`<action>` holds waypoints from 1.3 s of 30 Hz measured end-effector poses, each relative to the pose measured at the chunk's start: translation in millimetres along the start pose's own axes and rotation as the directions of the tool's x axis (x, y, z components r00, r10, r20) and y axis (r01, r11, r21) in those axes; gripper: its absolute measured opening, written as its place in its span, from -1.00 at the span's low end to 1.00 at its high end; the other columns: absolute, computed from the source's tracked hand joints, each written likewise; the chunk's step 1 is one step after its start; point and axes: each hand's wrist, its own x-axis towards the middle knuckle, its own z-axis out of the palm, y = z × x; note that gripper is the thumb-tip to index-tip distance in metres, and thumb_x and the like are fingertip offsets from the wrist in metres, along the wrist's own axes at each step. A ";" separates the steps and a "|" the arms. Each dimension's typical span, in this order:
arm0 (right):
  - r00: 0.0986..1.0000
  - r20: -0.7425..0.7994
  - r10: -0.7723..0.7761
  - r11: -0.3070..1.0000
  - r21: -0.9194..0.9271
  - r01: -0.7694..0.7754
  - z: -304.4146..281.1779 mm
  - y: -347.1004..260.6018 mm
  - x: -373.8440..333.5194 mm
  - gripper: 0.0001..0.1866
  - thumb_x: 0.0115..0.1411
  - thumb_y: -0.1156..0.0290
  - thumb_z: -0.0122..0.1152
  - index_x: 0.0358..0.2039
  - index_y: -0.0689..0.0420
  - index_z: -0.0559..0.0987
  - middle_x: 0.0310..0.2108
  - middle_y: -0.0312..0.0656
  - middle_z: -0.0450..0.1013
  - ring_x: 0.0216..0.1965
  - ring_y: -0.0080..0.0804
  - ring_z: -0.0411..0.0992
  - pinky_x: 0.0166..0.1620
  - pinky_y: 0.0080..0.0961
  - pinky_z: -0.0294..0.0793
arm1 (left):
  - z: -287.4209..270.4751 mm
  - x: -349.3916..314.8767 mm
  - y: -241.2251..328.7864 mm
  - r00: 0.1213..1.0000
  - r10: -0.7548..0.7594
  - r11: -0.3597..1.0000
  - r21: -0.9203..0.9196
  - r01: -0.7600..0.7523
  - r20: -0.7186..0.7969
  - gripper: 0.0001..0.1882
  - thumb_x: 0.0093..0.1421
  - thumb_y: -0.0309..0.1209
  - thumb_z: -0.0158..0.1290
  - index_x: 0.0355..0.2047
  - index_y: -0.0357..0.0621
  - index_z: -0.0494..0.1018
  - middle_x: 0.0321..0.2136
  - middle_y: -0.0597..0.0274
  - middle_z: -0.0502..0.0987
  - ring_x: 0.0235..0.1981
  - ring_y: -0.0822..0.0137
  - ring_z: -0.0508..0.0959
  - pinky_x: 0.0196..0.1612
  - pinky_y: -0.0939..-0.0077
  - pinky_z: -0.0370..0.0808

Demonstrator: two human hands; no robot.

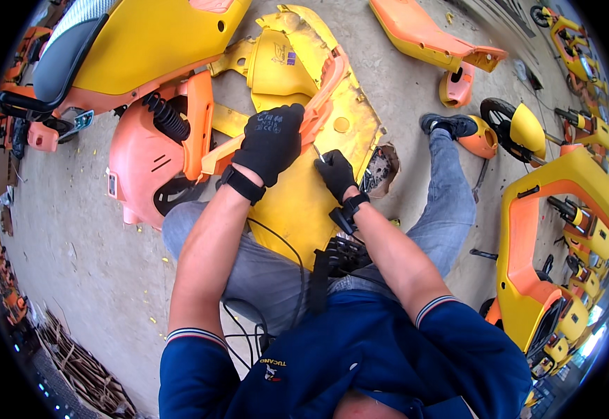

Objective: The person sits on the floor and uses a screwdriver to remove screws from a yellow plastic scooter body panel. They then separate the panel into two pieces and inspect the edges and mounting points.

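Observation:
Wearing a black glove, my left hand (pixel 269 143) is closed in a fist around a long orange plastic trim piece (pixel 324 94). That piece slants across a large yellow plastic body panel (pixel 287 213), which lies over my lap and stretches away from me. My right hand (pixel 336 174), also gloved in black, is pinched just right of the trim over the yellow panel. A thin, pale object (pixel 320 156) pokes out of its fingers; its kind is too small to make out. Scuffs and dirt mark the panel's far right part.
An orange-and-yellow scooter body (pixel 158 52) with a dark seat stands at the left, above an orange fender (pixel 151 157). On the right are a yellow-orange scooter frame (pixel 517 244) and a wheel (pixel 503 129). A loose orange-yellow shell (pixel 423 31) lies on the floor beyond. Cables (pixel 280 241) cross my lap.

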 end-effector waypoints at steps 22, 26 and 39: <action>1.000 0.000 -0.012 1.000 0.020 0.012 7.1 12.3 3.2 -0.71 0.27 0.15 0.15 -0.36 0.15 0.55 -0.55 -0.18 0.51 -0.52 -0.36 0.46 -0.40 -0.41 0.42 | 0.2 -1.4 -0.6 1.000 0.018 1.000 -0.014 -0.019 -0.023 -0.88 0.04 -0.51 0.02 -0.36 -0.10 0.40 -0.46 0.02 0.50 -0.34 -0.07 0.54 -0.28 0.08 0.45; 0.997 -0.012 -0.078 0.983 -0.166 0.075 0.4 -2.5 -0.4 -0.73 0.27 0.18 0.11 -0.32 0.15 0.52 -0.49 -0.02 0.52 -0.38 -0.05 0.52 -0.29 -0.24 0.46 | -1.2 -2.2 -0.1 1.000 0.016 1.000 -0.016 -0.017 -0.018 -0.88 0.04 -0.51 0.03 -0.36 -0.10 0.40 -0.46 0.02 0.50 -0.34 -0.07 0.54 -0.28 0.08 0.45; 0.920 0.339 0.198 0.875 0.363 -0.322 -1.3 8.1 11.7 -0.67 0.32 0.13 0.06 -0.34 0.14 0.57 -0.61 -0.31 0.39 -0.63 -0.52 0.30 -0.53 -0.54 0.29 | -4.5 -0.3 1.5 1.000 0.003 1.000 -0.010 -0.003 -0.014 -0.89 0.05 -0.51 0.03 -0.37 -0.11 0.40 -0.47 0.01 0.50 -0.36 -0.07 0.54 -0.29 0.09 0.45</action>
